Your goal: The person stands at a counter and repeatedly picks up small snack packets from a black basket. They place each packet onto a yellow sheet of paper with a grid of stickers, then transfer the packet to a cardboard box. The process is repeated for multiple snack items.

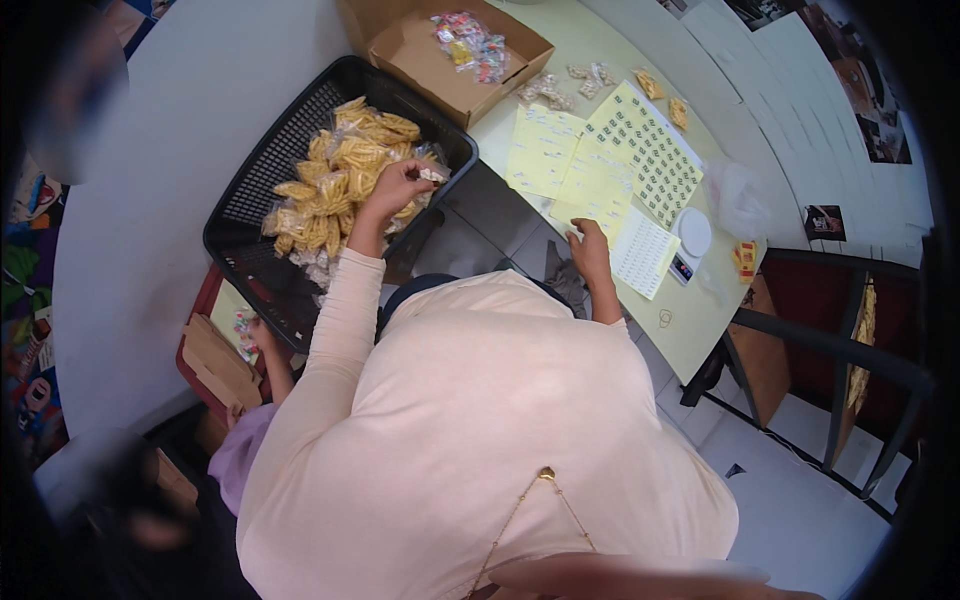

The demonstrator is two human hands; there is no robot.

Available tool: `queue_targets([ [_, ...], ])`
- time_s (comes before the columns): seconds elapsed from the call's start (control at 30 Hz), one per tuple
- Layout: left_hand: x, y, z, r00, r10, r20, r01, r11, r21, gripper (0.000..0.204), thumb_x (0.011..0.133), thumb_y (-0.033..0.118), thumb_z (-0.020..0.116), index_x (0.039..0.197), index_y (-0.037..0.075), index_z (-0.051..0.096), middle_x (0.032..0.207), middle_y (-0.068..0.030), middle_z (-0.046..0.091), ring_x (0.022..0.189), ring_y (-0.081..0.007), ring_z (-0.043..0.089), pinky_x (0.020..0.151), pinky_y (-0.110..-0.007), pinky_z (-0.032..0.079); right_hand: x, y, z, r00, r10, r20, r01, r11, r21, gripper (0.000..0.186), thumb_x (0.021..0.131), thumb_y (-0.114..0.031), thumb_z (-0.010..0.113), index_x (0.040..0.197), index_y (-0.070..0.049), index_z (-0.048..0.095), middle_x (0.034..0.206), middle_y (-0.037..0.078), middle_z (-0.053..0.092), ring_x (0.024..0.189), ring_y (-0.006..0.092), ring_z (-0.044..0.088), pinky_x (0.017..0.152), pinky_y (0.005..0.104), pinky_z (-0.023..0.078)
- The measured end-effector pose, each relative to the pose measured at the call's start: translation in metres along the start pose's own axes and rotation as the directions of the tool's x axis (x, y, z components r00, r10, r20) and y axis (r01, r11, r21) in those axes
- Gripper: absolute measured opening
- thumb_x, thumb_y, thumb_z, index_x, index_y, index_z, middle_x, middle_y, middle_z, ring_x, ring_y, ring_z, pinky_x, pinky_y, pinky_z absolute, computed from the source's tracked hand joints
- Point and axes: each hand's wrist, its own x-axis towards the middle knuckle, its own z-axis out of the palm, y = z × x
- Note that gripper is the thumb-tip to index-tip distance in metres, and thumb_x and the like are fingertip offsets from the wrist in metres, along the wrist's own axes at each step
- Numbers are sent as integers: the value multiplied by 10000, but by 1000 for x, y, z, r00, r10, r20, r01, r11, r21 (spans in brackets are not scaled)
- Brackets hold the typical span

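Observation:
My left hand [400, 190] is closed on a small clear packet [432, 175] of whitish pieces, held over the right end of a black plastic basket [240, 190]. Beneath it, the basket holds a heap of clear bags of yellow snack sticks [335, 190], with paler packets near its front. My right hand [590, 250] is at the near edge of the pale table [655, 325], beside yellow label sheets [595, 185]. Its fingers are loosely bent and apart, with nothing visible in them. A white sheet of small labels [643, 252] lies just right of that hand.
A cardboard box [400, 50] with colourful packets stands behind the basket. Beyond the sheets lie small snack packets [548, 92]. A round white scale [692, 235] and a clear plastic bag [738, 195] sit at right. Left of me, another person's hand [262, 335] touches a colourful packet.

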Motion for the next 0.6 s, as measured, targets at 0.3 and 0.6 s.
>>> queue_targets([
  [0.3, -31, -51, 127, 992, 104, 71, -111, 989, 99, 218, 775, 200, 652, 887, 15, 676, 807, -100, 677, 703, -161, 624, 654, -288, 486, -7, 16, -21, 981, -102, 163, 96, 994, 42, 266, 805, -103, 627, 1049, -2, 590, 1063, 185, 600, 1016, 343, 569, 874, 381, 444],
  [0.6, -128, -50, 209, 995, 33, 90, -55, 966, 253, 270, 801, 255, 646, 927, 20, 683, 850, -140, 665, 764, -223, 635, 685, -316, 479, -96, 13, -8, 855, -133, 501, -112, 896, 430, 290, 857, -199, 610, 1054, 13, 609, 914, 127, 661, 833, 184, 631, 759, 292, 482],
])
